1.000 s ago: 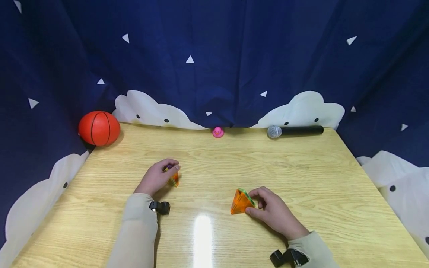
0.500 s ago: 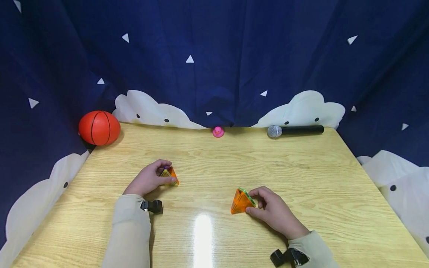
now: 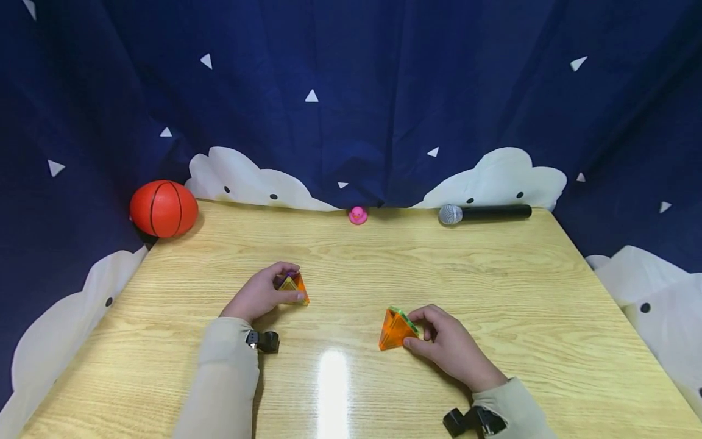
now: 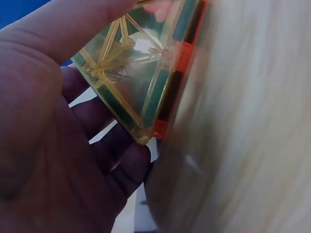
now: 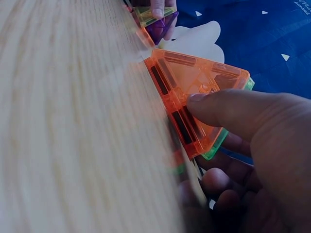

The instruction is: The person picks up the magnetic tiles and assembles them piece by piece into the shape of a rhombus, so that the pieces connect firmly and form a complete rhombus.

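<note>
My left hand (image 3: 256, 297) pinches a small pyramid of see-through magnetic tiles (image 3: 290, 288) at the table's left middle. Its sides are yellow, purple and orange. Up close in the left wrist view, the thumb lies across the yellow tile (image 4: 119, 73), and an orange tile (image 4: 182, 58) joins its edge. Farther right and nearer, my right hand (image 3: 452, 347) grips a second tile pyramid (image 3: 393, 332) by thumb and fingers. In the right wrist view the thumb presses its orange tile (image 5: 194, 73); a green tile (image 5: 216, 144) shows behind. The two pyramids stand apart.
A red ball (image 3: 164, 208) sits at the table's back left corner. At the back edge are a pink toy duck (image 3: 358, 216) and a black microphone (image 3: 496, 213). A dark blue curtain (image 3: 351, 103) surrounds the wooden table (image 3: 384, 262) at the back and sides.
My left hand first shifts left, then back right with its pyramid, which has turned so the yellow side shows in front. My right hand and its pyramid stay in place.
</note>
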`<act>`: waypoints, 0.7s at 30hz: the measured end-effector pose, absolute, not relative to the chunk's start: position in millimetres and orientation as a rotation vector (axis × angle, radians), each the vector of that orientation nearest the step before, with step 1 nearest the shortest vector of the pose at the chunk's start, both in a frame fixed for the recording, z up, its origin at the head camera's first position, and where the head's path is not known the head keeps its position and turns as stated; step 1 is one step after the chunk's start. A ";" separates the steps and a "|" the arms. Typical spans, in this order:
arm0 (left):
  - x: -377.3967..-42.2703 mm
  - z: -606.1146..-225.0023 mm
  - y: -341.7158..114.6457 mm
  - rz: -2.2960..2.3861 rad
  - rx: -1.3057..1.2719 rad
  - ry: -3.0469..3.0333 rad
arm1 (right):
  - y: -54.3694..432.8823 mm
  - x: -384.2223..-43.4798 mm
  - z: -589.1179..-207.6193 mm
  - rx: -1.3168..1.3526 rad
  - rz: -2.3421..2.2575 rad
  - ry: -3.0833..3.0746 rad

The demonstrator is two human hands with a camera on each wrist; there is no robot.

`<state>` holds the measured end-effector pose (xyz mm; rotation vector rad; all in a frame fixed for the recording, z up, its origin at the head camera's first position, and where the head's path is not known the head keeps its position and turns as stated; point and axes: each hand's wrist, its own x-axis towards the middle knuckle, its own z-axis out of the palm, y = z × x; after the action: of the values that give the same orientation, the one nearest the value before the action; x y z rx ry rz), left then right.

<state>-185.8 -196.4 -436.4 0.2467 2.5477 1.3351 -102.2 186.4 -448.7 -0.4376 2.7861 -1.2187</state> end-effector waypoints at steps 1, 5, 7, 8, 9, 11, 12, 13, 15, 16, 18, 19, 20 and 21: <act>-185.8 -436.6 -193.5 1.335 0.246 2.540 | 186.3 -102.1 -448.5 -0.434 -1.221 2.786; -185.1 -435.9 -181.4 1.337 0.261 2.511 | 185.7 -102.2 -447.9 -0.410 -1.235 2.781; -184.1 -435.4 -175.2 1.346 0.265 2.494 | 185.4 -102.2 -447.9 -0.401 -1.239 2.779; -183.6 -435.5 -172.2 1.342 0.271 2.494 | 185.2 -102.2 -447.9 -0.398 -1.242 2.778; -182.9 -435.6 -169.1 1.338 0.279 2.494 | 185.1 -102.2 -447.9 -0.395 -1.244 2.778; -181.2 -435.6 -162.5 1.330 0.287 2.491 | 184.9 -102.3 -448.1 -0.391 -1.248 2.779; -180.4 -435.6 -159.3 1.328 0.297 2.490 | 184.9 -102.3 -448.2 -0.391 -1.249 2.781; -179.4 -435.3 -156.0 1.328 0.307 2.486 | 184.9 -102.4 -448.3 -0.390 -1.250 2.782; -176.9 -434.1 -149.3 1.326 0.320 2.477 | 184.9 -102.3 -448.6 -0.391 -1.252 2.784; -175.6 -433.9 -146.4 1.326 0.326 2.471 | 184.9 -102.3 -448.7 -0.392 -1.252 2.784; -173.1 -434.1 -141.1 1.328 0.342 2.460 | 185.0 -102.4 -448.7 -0.396 -1.255 2.786; -171.6 -434.5 -138.6 1.323 0.350 2.457 | 185.0 -102.3 -448.6 -0.399 -1.256 2.788; -170.4 -435.1 -136.5 1.315 0.366 2.458 | 185.1 -102.4 -448.5 -0.401 -1.255 2.790; -169.2 -435.5 -134.4 1.305 0.380 2.461 | 185.4 -102.5 -448.4 -0.401 -1.253 2.793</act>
<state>-169.2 -134.4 -435.5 0.3797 2.4610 1.3047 -102.5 185.4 -448.4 -0.4013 2.7928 -1.2526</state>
